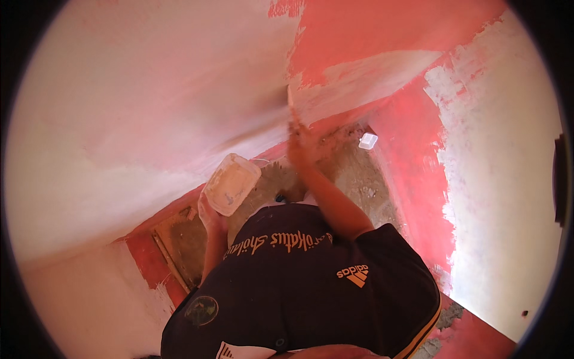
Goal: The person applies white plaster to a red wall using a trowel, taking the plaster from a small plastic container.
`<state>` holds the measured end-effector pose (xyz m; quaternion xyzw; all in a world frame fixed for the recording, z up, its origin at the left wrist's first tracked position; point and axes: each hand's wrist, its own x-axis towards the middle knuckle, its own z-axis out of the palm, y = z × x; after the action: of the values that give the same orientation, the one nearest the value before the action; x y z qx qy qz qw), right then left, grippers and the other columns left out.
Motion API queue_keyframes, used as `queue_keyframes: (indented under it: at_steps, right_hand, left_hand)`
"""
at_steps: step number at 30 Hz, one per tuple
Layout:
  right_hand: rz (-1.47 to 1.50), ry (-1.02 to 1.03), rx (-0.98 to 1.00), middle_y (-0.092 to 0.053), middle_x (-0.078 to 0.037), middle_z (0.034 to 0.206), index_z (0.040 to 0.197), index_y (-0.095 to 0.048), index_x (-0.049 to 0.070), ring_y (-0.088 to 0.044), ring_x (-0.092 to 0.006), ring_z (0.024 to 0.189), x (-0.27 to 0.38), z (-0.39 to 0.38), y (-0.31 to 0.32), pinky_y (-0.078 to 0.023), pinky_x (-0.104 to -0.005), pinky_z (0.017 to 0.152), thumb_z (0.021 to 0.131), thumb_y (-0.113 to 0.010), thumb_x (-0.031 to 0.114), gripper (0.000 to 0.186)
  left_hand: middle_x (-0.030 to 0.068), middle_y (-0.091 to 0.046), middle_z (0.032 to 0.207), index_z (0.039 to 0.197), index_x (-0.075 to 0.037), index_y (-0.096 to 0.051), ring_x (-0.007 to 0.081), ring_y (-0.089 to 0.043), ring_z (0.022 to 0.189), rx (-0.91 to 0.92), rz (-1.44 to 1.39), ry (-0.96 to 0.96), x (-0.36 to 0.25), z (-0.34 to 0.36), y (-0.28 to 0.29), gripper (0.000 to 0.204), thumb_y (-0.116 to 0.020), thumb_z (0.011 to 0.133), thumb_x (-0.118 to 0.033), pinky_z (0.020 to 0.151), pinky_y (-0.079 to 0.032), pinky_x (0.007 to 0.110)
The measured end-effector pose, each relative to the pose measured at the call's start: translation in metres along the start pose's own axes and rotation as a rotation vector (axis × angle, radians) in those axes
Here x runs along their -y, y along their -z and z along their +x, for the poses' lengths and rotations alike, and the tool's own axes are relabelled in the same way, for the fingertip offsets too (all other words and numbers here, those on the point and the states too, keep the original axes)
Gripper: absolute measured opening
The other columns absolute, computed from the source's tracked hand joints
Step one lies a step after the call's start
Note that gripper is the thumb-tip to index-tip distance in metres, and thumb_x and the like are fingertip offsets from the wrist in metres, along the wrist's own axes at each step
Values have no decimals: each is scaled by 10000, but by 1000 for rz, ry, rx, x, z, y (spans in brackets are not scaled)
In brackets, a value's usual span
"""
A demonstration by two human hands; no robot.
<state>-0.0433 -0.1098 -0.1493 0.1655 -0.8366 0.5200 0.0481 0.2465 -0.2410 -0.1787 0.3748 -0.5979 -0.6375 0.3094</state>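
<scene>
My left hand (211, 216) grips the side of a pale, clear-walled plastic tub (253, 169). The tub is tilted toward me, and a whitish coating shows inside it. My right hand (301, 142) is stretched forward, closed around a thin, pale, flat tool (290, 97) seen nearly edge-on. Whether it is a brush or a scraper I cannot tell. Its tip is at the wall (227, 90), beside the border between whitish coating and red paint (353, 33). Most of the tool's handle is hidden by my fingers.
A small white box-shaped container (368, 141) stands on the stained, rough floor (359, 179) by the corner. The right wall (502, 179) is half whitish, half red, with a ragged border. At lower left, a long thin strip (170, 260) lies along the wall's foot.
</scene>
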Motion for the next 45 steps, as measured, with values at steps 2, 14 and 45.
queue_keyframes:
  at_steps: [2,14,45]
  right_hand:
    - [30,51,-103,-708,-156,1063,1301,-649,67,-665,-256,1042,-21,16,28,-523,-429,916,1030,-482,226,355]
    - [-145,-53,130,-626,-264,1308,1463,-529,111,-601,-432,1190,-69,-10,-12,-436,-535,1055,1052,-474,375,493]
    - [244,-76,126,-695,-133,1059,1228,-662,19,-640,-245,1005,-18,8,12,-499,-362,930,1053,-478,182,302]
  left_hand:
    - [137,-599,1309,1376,29,-507,250,-604,1211,-55,95,9,-2,1,0,504,-394,1099,-377,1009,-513,367]
    - [149,-598,1318,1375,11,-489,266,-618,1194,-73,-200,128,22,-2,11,459,-425,1096,-348,1003,-522,371]
    - [140,-590,1334,1382,41,-517,260,-589,1224,24,-68,-59,-17,-6,-19,492,-385,1100,-339,1038,-484,376]
